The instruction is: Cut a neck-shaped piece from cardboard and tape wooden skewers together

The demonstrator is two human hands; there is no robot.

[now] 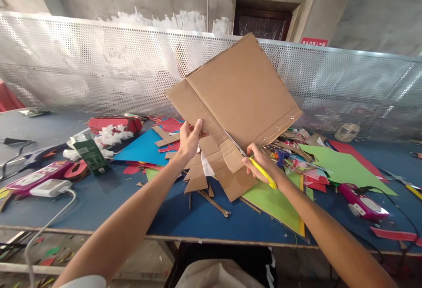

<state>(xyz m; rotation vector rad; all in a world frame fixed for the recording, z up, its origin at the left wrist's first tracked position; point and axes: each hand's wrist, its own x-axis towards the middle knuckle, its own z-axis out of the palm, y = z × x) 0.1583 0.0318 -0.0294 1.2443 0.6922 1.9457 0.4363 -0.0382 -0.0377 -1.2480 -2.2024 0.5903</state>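
My left hand (189, 138) pinches the lower left edge of a large brown cardboard sheet (244, 90) and holds it raised and tilted above the table. My right hand (259, 161) is closed round the yellow handles of a pair of scissors (253, 161). The blades point up and left into the cardboard's lower edge. A partly cut flap of cardboard (231, 158) hangs below the blades.
The blue table (108, 195) carries cardboard scraps, a blue paper sheet (145, 149), green paper (343, 165), red paper bits, a green box (91, 156), a white power strip (49, 187) and pink glue guns (362, 202). A perforated metal screen (82, 68) closes the table's far side.
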